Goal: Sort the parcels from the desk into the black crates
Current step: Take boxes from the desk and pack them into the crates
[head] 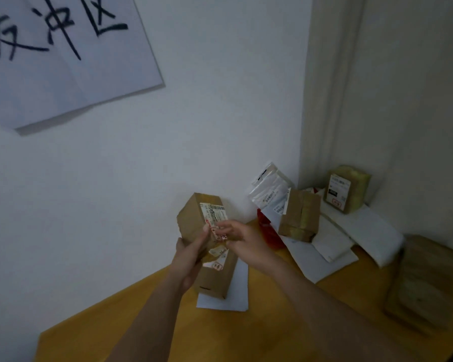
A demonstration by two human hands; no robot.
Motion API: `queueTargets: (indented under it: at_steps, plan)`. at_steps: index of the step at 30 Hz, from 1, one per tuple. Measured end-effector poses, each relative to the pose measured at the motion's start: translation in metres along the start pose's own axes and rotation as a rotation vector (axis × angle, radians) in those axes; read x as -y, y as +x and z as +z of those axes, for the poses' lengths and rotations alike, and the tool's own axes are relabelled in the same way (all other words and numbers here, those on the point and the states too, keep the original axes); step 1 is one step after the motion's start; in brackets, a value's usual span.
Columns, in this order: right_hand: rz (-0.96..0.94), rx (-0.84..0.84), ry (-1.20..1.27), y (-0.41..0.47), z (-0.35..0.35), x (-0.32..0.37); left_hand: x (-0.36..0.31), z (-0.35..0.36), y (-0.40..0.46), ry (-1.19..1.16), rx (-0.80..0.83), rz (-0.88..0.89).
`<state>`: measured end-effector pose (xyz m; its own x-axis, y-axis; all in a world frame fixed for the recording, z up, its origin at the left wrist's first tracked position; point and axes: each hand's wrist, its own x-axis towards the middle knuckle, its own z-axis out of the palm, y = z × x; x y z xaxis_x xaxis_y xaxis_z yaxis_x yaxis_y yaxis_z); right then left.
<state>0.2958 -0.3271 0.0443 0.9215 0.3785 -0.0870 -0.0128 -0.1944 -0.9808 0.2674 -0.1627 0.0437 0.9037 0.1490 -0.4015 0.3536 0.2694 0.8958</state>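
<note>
— Between the two hands, what's held?
— A long brown cardboard parcel (207, 231) with a white shipping label, tilted, raised above the yellow wooden desk (285, 327). The left hand (191, 257) grips its left side, fingers curled round the edge; the right hand (242, 237) pinches the label face.
— Below the hands?
— A flat white envelope (236, 296) lies on the desk under the parcel's lower end.
— And right of the right hand?
— A red pouch (268, 231), white mailers (332, 244), a squat brown box (300, 214), and farther on a taped box (347, 189) by the cream curtain (377, 87) (labels blurred). Up left, a white paper sign (63, 53) hangs on the wall.
</note>
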Motion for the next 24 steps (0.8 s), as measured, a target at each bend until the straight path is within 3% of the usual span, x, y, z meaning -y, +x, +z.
queueTargets:
  at_steps: [6, 13, 17, 20, 24]
  plan:
    - [-0.158, -0.061, -0.015, -0.03, 0.009, 0.048, -0.037, -0.003, -0.033, 0.051, 0.051, 0.14]
    - [-0.316, -0.089, -0.025, -0.063, 0.022, 0.098, -0.066, -0.011, -0.072, -0.043, 0.127, 0.215]
    - [-0.386, -0.291, 0.01, -0.075, 0.021, 0.118, -0.082, -0.012, -0.095, -0.097, 0.101, 0.206]
    - [-0.343, -0.457, 0.051, -0.077, 0.013, 0.127, -0.097, -0.006, -0.113, -0.077, 0.145, 0.228]
    - [-0.227, -0.456, 0.088, -0.075, 0.0, 0.132, -0.119, 0.002, -0.131, -0.065, 0.195, 0.221]
